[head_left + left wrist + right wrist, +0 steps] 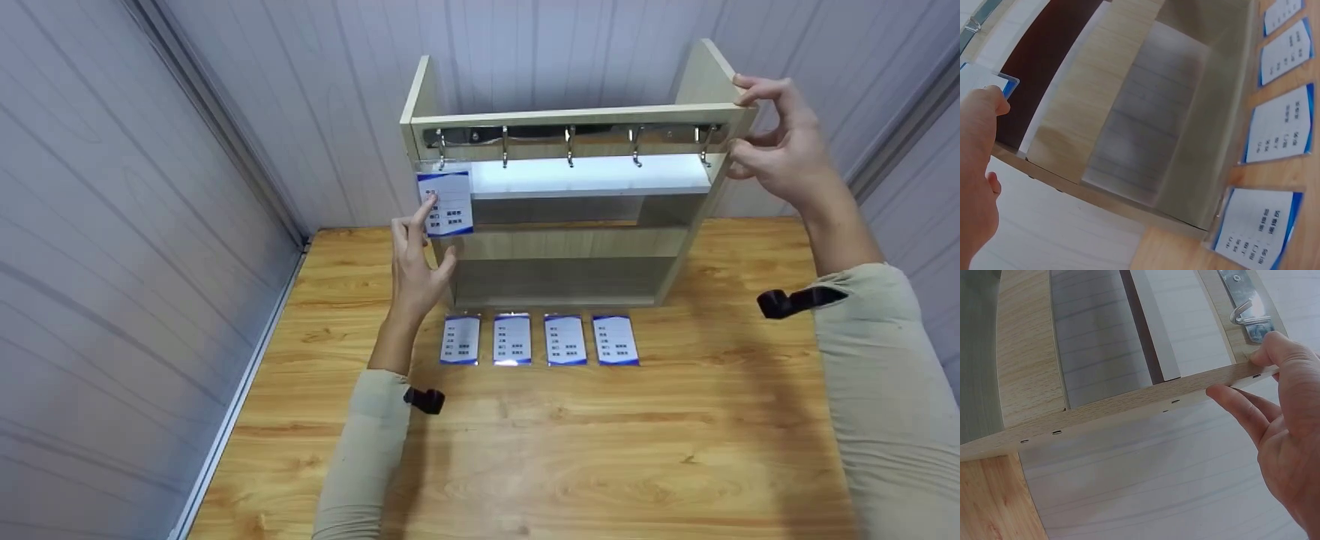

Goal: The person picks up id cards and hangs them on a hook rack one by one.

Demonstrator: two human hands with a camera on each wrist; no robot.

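Blue-edged card [446, 202] on hook, fingers [415, 223] touching

Both arms wear long, loose sleeves of pale beige cloth, the left sleeve [360, 450] and the right sleeve [877, 390]. A small black clip-like camera mount sits at each cuff; both hands are bare.

- Rack [570, 244]: pale wood-grain board, matt, smooth where the right hand [780, 150] grips its side panel.
- Hooks [570, 146]: polished metal, glossy.
- Card [447, 202] at the left hand [416, 266]: clear glossy plastic sleeve over printed paper.
- Table [675, 450]: varnished wood, slight sheen.
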